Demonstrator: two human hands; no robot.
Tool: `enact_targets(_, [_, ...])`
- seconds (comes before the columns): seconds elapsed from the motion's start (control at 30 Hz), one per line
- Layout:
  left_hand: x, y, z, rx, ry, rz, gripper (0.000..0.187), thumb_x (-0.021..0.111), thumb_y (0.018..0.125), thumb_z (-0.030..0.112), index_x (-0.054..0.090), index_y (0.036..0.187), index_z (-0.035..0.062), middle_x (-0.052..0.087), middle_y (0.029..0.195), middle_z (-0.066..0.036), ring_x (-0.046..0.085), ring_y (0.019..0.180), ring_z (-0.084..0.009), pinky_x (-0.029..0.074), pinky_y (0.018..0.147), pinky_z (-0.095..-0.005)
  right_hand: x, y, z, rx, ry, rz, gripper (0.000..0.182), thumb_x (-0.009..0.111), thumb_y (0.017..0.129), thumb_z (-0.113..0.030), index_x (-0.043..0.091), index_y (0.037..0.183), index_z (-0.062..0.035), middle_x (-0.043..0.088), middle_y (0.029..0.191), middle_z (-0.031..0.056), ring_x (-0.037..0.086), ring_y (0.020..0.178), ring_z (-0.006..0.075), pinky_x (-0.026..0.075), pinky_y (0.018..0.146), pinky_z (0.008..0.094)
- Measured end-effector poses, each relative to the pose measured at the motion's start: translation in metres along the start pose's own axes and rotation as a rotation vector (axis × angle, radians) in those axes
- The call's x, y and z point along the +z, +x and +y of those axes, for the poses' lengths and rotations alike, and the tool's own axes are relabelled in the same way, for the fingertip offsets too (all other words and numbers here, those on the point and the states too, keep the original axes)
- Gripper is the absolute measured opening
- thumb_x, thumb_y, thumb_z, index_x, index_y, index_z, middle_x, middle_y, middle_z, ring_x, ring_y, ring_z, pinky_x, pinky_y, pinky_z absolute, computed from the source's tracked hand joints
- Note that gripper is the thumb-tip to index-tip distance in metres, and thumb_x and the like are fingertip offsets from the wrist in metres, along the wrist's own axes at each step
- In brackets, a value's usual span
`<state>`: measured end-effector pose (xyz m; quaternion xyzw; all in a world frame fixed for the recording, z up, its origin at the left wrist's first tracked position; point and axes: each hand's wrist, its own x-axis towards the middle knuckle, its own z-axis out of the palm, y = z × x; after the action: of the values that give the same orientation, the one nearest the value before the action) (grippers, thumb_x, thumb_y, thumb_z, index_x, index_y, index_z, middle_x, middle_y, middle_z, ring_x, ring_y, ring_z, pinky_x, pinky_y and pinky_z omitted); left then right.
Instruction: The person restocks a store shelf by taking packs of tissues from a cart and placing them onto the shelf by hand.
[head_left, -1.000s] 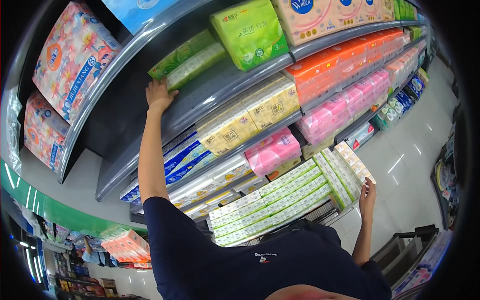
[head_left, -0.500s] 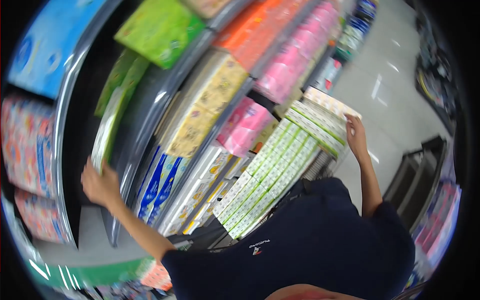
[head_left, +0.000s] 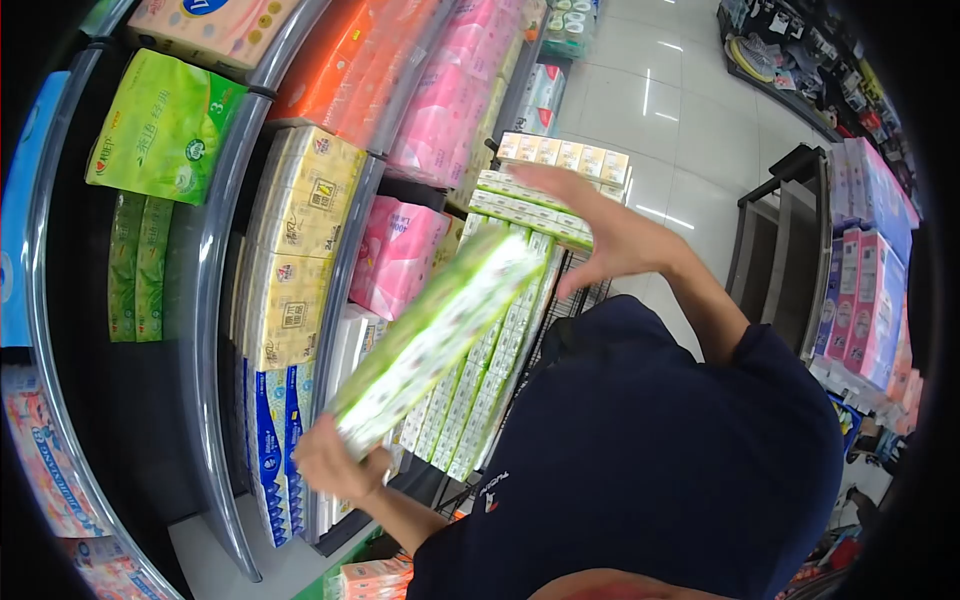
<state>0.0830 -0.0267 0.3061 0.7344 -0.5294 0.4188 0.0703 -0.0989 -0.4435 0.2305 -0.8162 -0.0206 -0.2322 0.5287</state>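
My left hand [head_left: 335,462] grips the near end of a long green-and-white tissue pack [head_left: 425,350], blurred by motion. The pack slants across the view, over a cart stacked with similar white-and-green tissue packs [head_left: 470,410]. Beyond its far end my right hand [head_left: 612,228] is open, thumb and fingers spread, holding nothing. That hand hovers by the crosswise white-and-green packs [head_left: 505,205] at the cart's far end. A row of cream-and-orange packs [head_left: 570,156] sits just behind them.
Shelves on the left carry a bright green tissue pack [head_left: 160,125], darker green packs [head_left: 140,268], yellow packs [head_left: 300,240], orange packs [head_left: 345,75] and pink packs [head_left: 400,255]. Dark empty-looking steps [head_left: 780,240] and pink-purple packages [head_left: 860,300] stand right of the tiled floor [head_left: 640,90].
My left hand has brought the tissue pack rightward from the shelf to above the cart. My right hand has moved left from the cart's far edge and spread open. The view has turned.
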Motion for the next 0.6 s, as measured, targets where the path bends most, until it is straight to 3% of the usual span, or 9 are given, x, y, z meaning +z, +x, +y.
enact_targets(0.03, [0.017, 0.002, 0.016, 0.003, -0.088, -0.007, 0.058, 0.063, 0.102, 0.044, 0.072, 0.121, -0.0099, 0.075, 0.103, -0.020, 0.070, 0.085, -0.0387, 0.055, 0.076, -0.0490, 0.000, 0.001, -0.008, -0.099, -0.141, -0.118, 0.109, 0.095, 0.076, -0.024, 0.035, 0.166, -0.0147, 0.039, 0.167, 0.0133, 0.036, 0.155, 0.0373, 0.030, 0.129, 0.0497])
enact_targets(0.07, [0.029, 0.004, 0.033, -0.060, -0.151, -0.048, 0.056, 0.066, 0.101, 0.042, 0.072, 0.123, -0.0085, 0.075, 0.104, -0.019, 0.070, 0.087, -0.0380, 0.055, 0.078, -0.0486, 0.004, -0.002, -0.015, -0.022, -0.034, -0.113, 0.098, 0.096, 0.074, -0.025, 0.045, 0.157, -0.0122, 0.055, 0.155, 0.0137, 0.052, 0.144, 0.0361, 0.041, 0.121, 0.0487])
enact_targets(0.1, [0.039, 0.006, 0.048, -0.120, -0.216, -0.092, 0.054, 0.069, 0.100, 0.040, 0.072, 0.125, -0.0070, 0.075, 0.104, -0.018, 0.070, 0.088, -0.0374, 0.055, 0.079, -0.0483, 0.001, -0.004, -0.010, -0.017, -0.035, -0.112, 0.098, 0.096, 0.074, -0.025, 0.045, 0.157, -0.0122, 0.055, 0.155, 0.0137, 0.052, 0.144, 0.0361, 0.041, 0.121, 0.0487])
enact_targets(0.17, [0.056, 0.016, 0.064, -0.173, -0.332, -0.160, 0.053, 0.072, 0.098, 0.036, 0.070, 0.130, -0.0056, 0.073, 0.113, -0.020, 0.069, 0.096, -0.0378, 0.054, 0.084, -0.0484, -0.010, -0.014, 0.010, 0.345, -0.063, -0.115, 0.080, 0.096, 0.075, -0.023, 0.056, 0.142, -0.0090, 0.070, 0.135, 0.0125, 0.067, 0.127, 0.0326, 0.051, 0.109, 0.0446])
enact_targets(0.2, [0.067, 0.022, 0.070, -0.227, -0.441, -0.228, 0.053, 0.074, 0.097, 0.032, 0.068, 0.134, -0.0043, 0.071, 0.121, -0.021, 0.068, 0.104, -0.0382, 0.054, 0.090, -0.0485, -0.014, -0.025, 0.021, 0.218, -0.088, -0.011, 0.066, 0.095, 0.076, -0.019, 0.059, 0.130, -0.0065, 0.077, 0.115, 0.0096, 0.074, 0.110, 0.0263, 0.056, 0.098, 0.0414])
enact_targets(0.33, [0.130, 0.024, 0.102, -0.455, -0.530, -0.174, 0.070, 0.078, 0.092, 0.024, 0.052, 0.149, -0.0071, 0.058, 0.147, -0.027, 0.054, 0.136, -0.0450, 0.042, 0.115, -0.0513, -0.044, -0.060, 0.047, 0.316, -0.093, 0.045, 0.059, 0.091, 0.081, -0.013, 0.060, 0.130, -0.0046, 0.076, 0.114, 0.0074, 0.072, 0.112, 0.0220, 0.055, 0.098, 0.0391])
enact_targets(0.4, [0.187, -0.010, 0.116, -0.734, -0.699, -0.245, 0.083, 0.076, 0.097, 0.033, 0.037, 0.160, -0.0021, 0.036, 0.165, -0.030, 0.034, 0.153, -0.0474, 0.030, 0.125, -0.0541, -0.054, -0.075, 0.074, 0.315, -0.127, 0.276, 0.053, 0.087, 0.086, -0.008, 0.058, 0.130, -0.0029, 0.076, 0.113, 0.0073, 0.072, 0.109, 0.0178, 0.056, 0.098, 0.0365])
enact_targets(0.47, [0.244, -0.057, 0.136, -0.864, -0.850, -0.472, 0.086, 0.071, 0.101, 0.040, 0.029, 0.164, -0.0011, 0.028, 0.170, -0.029, 0.023, 0.158, -0.0496, 0.018, 0.129, -0.0586, -0.062, -0.087, 0.091, 0.418, -0.022, 0.371, 0.051, 0.085, 0.088, -0.006, 0.057, 0.130, -0.0022, 0.076, 0.115, 0.0088, 0.072, 0.108, 0.0179, 0.056, 0.098, 0.0354])
enact_targets(0.6, [0.278, -0.112, 0.195, -0.678, -0.521, -0.740, 0.081, 0.057, 0.106, 0.050, 0.029, 0.166, 0.0023, 0.019, 0.174, -0.028, 0.013, 0.161, -0.0503, 0.009, 0.124, -0.0728, -0.058, -0.112, 0.140, 0.541, 0.162, 0.621, 0.046, 0.082, 0.092, -0.007, 0.054, 0.128, -0.0011, 0.076, 0.118, 0.0136, 0.072, 0.106, 0.0178, 0.056, 0.095, 0.0331])
